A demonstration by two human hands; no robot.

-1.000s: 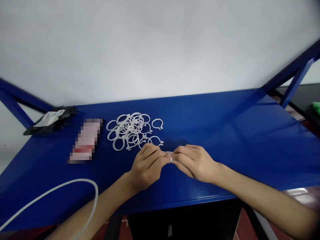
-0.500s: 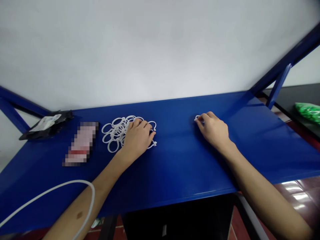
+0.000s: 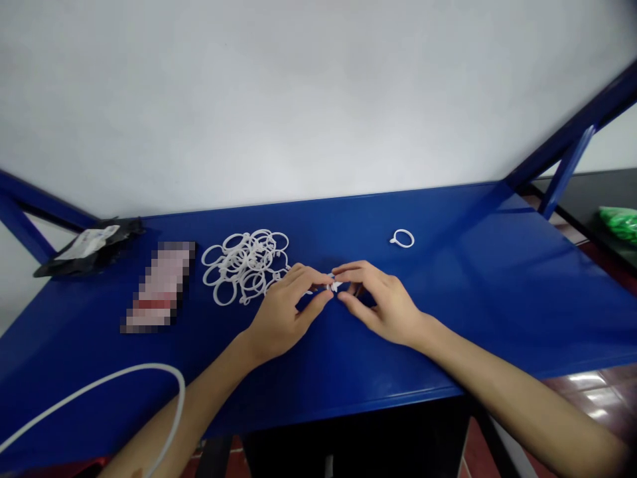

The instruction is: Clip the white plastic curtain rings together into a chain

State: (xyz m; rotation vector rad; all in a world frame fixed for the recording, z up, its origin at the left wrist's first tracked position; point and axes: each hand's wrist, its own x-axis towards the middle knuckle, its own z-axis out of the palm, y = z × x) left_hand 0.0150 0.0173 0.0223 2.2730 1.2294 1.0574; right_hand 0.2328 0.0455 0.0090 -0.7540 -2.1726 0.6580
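Note:
My left hand [image 3: 286, 309] and my right hand [image 3: 381, 302] meet over the middle of the blue table [image 3: 448, 318], fingertips pinched together on a small white plastic ring [image 3: 334, 285]. Only a bit of that ring shows between the fingers. Just left of my left hand lies a pile of several white plastic rings [image 3: 243, 265]. One white ring [image 3: 402, 238] lies alone on the table, beyond and to the right of my right hand.
A blurred pink and white packet [image 3: 159, 285] lies left of the pile. A black bag with a white label [image 3: 84, 249] sits at the far left corner. A white tube [image 3: 124, 378] curves over my left forearm. Something green [image 3: 620, 222] lies on a dark surface at right.
My right hand left a single ring on the table at the right and came back to the middle. My left hand took a ring from the pile, and both hands now pinch it.

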